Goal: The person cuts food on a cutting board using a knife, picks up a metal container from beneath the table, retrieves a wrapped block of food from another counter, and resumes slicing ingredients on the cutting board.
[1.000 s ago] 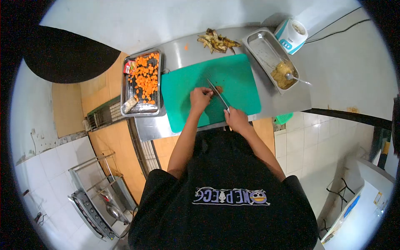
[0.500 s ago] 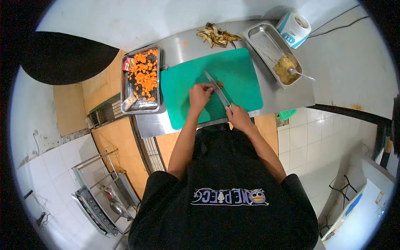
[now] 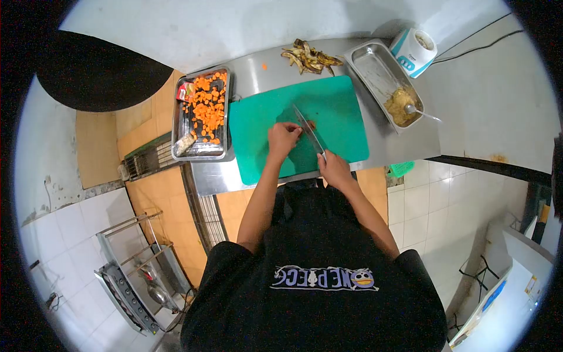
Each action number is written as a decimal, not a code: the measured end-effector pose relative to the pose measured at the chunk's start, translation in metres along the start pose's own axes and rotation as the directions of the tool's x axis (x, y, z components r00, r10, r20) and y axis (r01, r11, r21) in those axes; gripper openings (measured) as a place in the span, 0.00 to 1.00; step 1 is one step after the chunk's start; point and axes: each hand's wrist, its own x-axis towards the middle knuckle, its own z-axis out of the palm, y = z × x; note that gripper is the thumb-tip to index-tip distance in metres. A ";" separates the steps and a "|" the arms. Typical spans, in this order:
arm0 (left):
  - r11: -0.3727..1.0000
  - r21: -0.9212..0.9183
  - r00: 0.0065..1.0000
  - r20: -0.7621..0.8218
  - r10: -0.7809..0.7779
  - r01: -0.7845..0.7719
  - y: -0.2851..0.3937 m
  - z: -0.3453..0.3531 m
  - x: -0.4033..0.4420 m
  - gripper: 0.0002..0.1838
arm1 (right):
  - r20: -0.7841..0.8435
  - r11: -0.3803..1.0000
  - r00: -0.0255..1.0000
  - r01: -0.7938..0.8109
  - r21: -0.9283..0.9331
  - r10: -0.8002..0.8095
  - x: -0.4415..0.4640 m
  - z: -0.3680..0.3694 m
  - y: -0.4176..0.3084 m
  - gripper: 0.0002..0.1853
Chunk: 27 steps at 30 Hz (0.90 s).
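Observation:
My right hand is closed round the handle of a kitchen knife. The blade points away from me and to the left, over a green cutting board. Just left of the blade, my left hand is closed with its fingertips pinched together close to the knife. Whatever those fingers hold is too small or hidden to make out. A small brown piece lies on the board along the blade's right side, with tiny brown bits near it.
Left of the board stands a metal tray of cut orange carrots and a red packet. Dark banana-like peels lie behind the board. At right are a steel pan with yellowish mash, a spoon and a white-and-teal appliance.
The whole view has shifted slightly. Both hands stay at about the same place on the board, and the knife keeps nearly the same slant beside the brown piece.

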 end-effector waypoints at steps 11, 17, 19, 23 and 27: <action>0.995 -0.097 1.000 -0.028 -0.005 0.002 -0.005 0.003 0.000 0.09 | 0.005 1.000 1.000 -0.012 0.005 0.012 -0.005 -0.001 -0.004 0.19; 0.998 -0.054 1.000 -0.015 0.019 -0.020 -0.004 0.003 0.001 0.08 | 0.022 0.996 0.998 -0.049 -0.068 0.051 0.007 0.001 -0.015 0.19; 0.997 -0.039 0.998 -0.024 0.062 -0.062 -0.007 0.005 0.004 0.09 | 0.068 0.988 0.995 -0.069 -0.137 0.079 0.017 0.000 -0.019 0.20; 0.986 -0.167 1.000 -0.005 0.027 -0.027 -0.002 0.001 -0.003 0.09 | 0.075 0.999 0.997 -0.030 0.014 0.028 0.024 -0.015 -0.015 0.20; 0.993 -0.112 1.000 -0.015 0.028 -0.029 0.001 0.001 -0.010 0.10 | 0.006 0.997 1.000 -0.003 0.076 0.003 0.009 -0.010 -0.007 0.20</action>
